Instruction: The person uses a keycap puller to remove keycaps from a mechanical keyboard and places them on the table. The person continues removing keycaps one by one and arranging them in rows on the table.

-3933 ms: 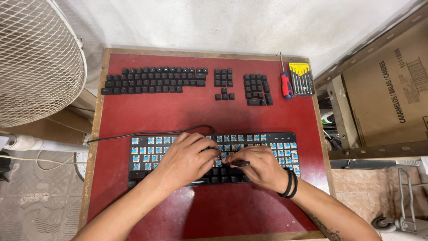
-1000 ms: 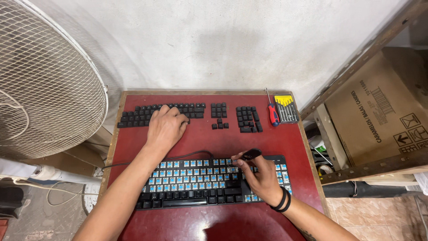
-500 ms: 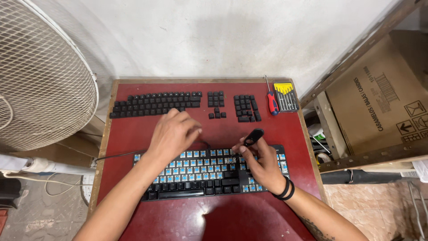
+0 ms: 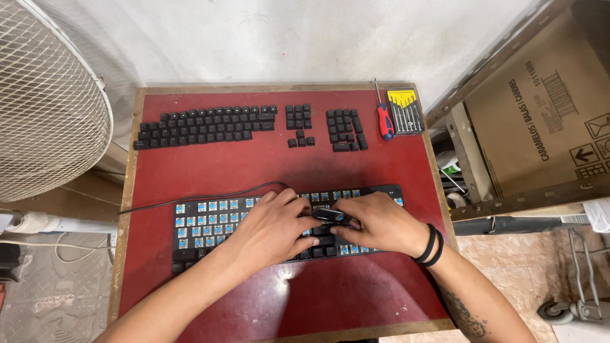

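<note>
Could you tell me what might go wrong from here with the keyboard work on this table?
The small black tool held between both hands, left hand and right hand, sits right over the exposed blue switches; a slip could possibly bend one. The loose keycaps lie in rows near the table's far edge, so a knock might scatter them. The cable trails off the left side and could snag.

red table [image 4: 254, 165], black keycaps [image 4: 203, 124], blue switches [image 4: 206, 219]
</note>
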